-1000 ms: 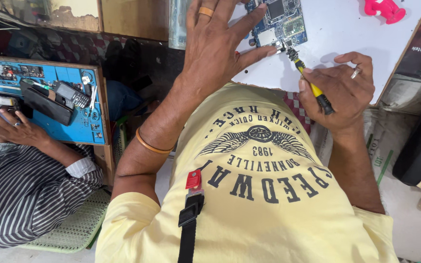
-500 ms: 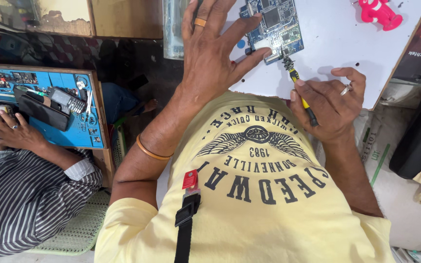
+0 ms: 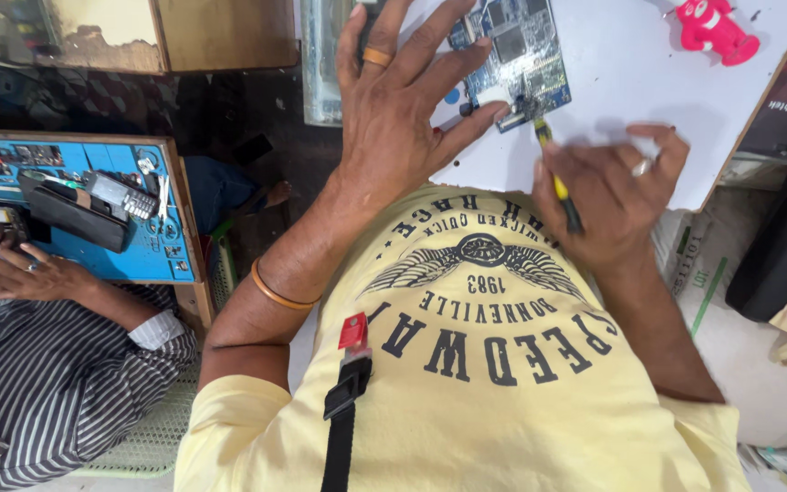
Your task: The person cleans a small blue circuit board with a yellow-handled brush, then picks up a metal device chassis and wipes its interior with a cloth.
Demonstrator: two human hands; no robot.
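Pinched in the curled fingers of the right hand [image 3: 608, 196], a yellow-handled screwdriver [image 3: 557, 187] points its tip at the lower edge of the blue circuit board [image 3: 516, 59] at top centre, which the spread left hand [image 3: 403, 118] presses onto the white table [image 3: 630, 91].

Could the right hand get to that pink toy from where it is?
Probably yes. The pink toy stands alone on the white board, beyond the right hand, with bare board between them. But that hand is gripping a yellow-handled screwdriver against the circuit board, so it would have to let go first.
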